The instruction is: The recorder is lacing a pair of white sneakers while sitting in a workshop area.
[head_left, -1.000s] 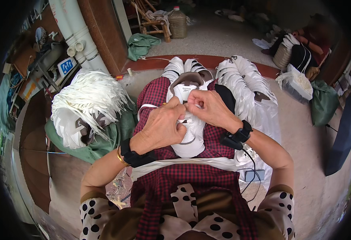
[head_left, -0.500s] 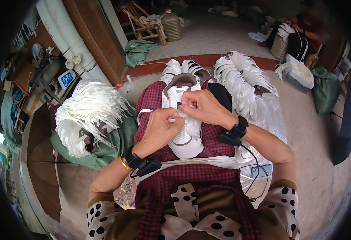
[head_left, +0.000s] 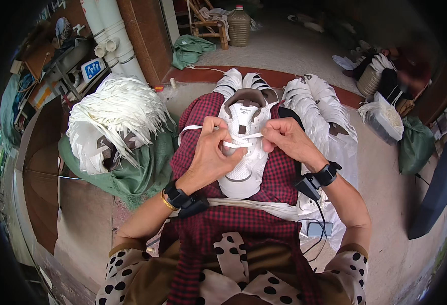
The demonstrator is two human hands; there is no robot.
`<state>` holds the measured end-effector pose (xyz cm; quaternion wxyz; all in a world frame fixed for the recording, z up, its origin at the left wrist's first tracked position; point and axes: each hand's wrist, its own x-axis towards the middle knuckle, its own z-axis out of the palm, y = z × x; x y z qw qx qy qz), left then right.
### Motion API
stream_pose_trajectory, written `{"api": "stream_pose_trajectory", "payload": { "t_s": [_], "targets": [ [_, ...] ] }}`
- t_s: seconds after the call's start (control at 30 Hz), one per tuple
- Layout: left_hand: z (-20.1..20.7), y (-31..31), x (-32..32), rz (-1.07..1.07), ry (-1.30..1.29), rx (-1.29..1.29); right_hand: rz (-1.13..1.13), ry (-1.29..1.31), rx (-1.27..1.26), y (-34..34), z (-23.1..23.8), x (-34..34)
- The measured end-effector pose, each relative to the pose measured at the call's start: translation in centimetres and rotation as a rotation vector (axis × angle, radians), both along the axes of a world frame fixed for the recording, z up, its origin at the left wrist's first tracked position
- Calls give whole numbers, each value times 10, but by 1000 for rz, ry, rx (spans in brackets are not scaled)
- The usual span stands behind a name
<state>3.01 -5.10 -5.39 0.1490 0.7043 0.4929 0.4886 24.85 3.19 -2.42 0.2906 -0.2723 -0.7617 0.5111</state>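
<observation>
A white sneaker (head_left: 239,185) with a brown collar lining rests on my lap, its toe toward me. White shoelace (head_left: 254,135) crosses its tongue. My right hand (head_left: 290,141) pinches one lace strand at the sneaker's right edge and draws it out straight. On the left, my left hand (head_left: 212,153) curls its thumb and fingers around lace over the eyelets; its grip is partly hidden. More lace loops out to the left from behind that hand. Red-and-black checked cloth (head_left: 193,122) covers my lap under the sneaker.
To the left, a bundle of white laces (head_left: 114,101) lies over sneakers on a green sack (head_left: 147,173). Rows of nested white shoes (head_left: 305,107) stand ahead and right, on clear plastic. A phone (head_left: 319,229) lies low right. Another person (head_left: 411,63) sits far right.
My right hand has moved right, away from my left hand, drawing a lace strand taut. My left hand has turned more open to view. The whole view has shifted slightly.
</observation>
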Motion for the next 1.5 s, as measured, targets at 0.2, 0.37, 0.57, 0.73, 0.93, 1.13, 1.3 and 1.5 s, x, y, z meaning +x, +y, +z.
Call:
{"api": "stream_pose_trajectory", "payload": {
  "t_s": [0.2, 0.37, 0.57, 0.73, 0.93, 1.13, 1.3, 1.5],
  "targets": [
    [1, -4, -1, 4, -5, 7, -120, 224, -251, -7, 14, 29],
    [9, -7, -14, 6, -10, -29, -99, -52, -113, -8, 9, 36],
    [12, 5, -45, 4, 295, 156, -73, -291, -39, -18, 22, 25],
    [11, 16, -55, -108, 314, 145, -176, -295, 499, -21, 16, 3],
    [5, 20, -76, -43, 633, 189, -219, -289, 944, -18, 2, 18],
    [24, -4, -163, 126, 811, 381, -255, -494, 1011, -24, -1, 109],
    [76, -45, -269, 431, 939, 372, -496, -770, 956, -38, 41, 215],
    [132, -70, -363, 763, 846, 390, -842, -985, 988, -52, 94, 304]
  ]
}}
